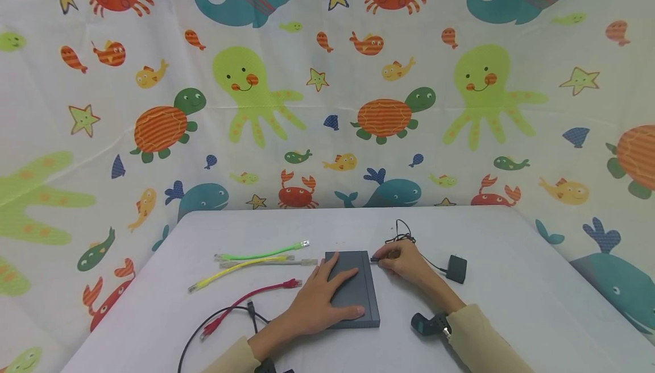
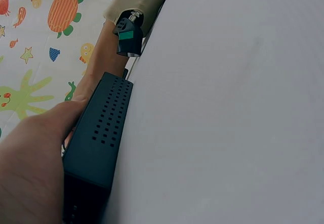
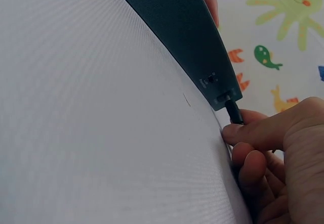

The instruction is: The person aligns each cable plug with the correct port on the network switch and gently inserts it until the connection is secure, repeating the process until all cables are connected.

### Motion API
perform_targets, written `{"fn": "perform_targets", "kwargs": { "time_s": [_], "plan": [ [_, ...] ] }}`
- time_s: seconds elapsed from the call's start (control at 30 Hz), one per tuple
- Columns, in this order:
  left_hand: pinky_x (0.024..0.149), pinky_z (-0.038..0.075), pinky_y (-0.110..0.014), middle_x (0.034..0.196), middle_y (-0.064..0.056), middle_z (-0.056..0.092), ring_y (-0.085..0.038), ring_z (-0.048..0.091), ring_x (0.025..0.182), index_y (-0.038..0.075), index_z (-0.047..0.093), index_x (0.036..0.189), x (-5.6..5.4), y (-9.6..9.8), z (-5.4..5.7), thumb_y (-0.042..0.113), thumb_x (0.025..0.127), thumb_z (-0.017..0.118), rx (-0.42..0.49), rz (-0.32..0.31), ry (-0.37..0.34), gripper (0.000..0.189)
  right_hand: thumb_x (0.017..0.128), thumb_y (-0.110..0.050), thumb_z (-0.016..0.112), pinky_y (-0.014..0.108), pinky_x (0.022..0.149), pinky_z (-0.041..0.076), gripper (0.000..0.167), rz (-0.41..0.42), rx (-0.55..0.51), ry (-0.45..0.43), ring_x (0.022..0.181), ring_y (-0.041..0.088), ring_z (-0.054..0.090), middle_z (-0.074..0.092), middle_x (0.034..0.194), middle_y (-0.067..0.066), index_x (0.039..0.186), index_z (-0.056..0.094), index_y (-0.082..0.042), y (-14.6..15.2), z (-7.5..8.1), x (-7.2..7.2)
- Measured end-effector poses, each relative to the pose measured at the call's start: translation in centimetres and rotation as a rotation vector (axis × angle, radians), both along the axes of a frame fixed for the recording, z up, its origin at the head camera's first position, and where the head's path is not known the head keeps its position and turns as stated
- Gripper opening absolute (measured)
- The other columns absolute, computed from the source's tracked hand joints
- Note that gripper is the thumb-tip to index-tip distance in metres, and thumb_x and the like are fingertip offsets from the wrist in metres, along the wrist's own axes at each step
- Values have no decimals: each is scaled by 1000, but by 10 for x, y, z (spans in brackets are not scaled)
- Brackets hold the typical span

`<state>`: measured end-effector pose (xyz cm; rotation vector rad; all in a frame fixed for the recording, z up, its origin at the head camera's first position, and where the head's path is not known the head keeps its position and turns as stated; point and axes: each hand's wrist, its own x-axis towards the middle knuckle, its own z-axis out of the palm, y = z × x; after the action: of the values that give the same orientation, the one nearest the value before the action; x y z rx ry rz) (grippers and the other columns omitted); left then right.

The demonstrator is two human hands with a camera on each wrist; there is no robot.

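Observation:
A flat dark grey network switch (image 1: 364,289) lies on the white table. My left hand (image 1: 318,303) rests on its top with the fingers spread and the thumb near the front edge. With thumb and fingers, my right hand (image 1: 405,261) pinches a small black power plug (image 3: 233,111). In the right wrist view the plug's tip meets a socket close to the end of the switch's side; how deep it sits I cannot tell. The left wrist view shows vent holes (image 2: 110,114) along the opposite side. A thin black cord runs to a black power adapter (image 1: 456,269) at the right.
Left of the switch lie a green cable (image 1: 263,252), a yellow cable (image 1: 232,270), a grey cable (image 1: 302,262) and a red cable (image 1: 251,295). A black cable (image 1: 198,329) curves near the left forearm. A sea-animal patterned curtain (image 1: 327,134) hangs behind the table.

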<state>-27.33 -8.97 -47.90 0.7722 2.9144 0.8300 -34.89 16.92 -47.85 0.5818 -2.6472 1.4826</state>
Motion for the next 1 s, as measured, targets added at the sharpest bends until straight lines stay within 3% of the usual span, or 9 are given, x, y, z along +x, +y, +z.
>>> {"fn": "perform_targets", "kwargs": {
  "time_s": [0.5, 0.73, 1.0],
  "plan": [
    [104, 25, -74, 164, 0, 9, -43, 10, 149, 52, 32, 143, 1, 0, 1, 84, 75, 47, 9, -5, -12, 76, 79, -4, 73, 23, 51, 46, 15, -44, -25, -7, 58, 11, 53, 70, 89, 10, 94, 74, -6, -2, 0, 2],
    [104, 25, -74, 164, 1, 10, -43, 9, 149, 52, 33, 143, 1, 0, 1, 84, 75, 47, 9, -5, -5, 76, 78, -8, 74, 23, 51, 45, 13, -54, 24, 23, 68, 12, 55, 71, 90, 8, 91, 75, -9, -2, 1, 2],
    [103, 25, -75, 164, 1, 10, -43, 9, 149, 53, 32, 143, 1, 0, 0, 84, 75, 47, 11, -2, -9, 76, 77, -9, 75, 23, 49, 44, 14, -48, 31, 32, 63, 11, 55, 71, 90, 7, 90, 75, -11, -1, 0, 0]
  ]
}}
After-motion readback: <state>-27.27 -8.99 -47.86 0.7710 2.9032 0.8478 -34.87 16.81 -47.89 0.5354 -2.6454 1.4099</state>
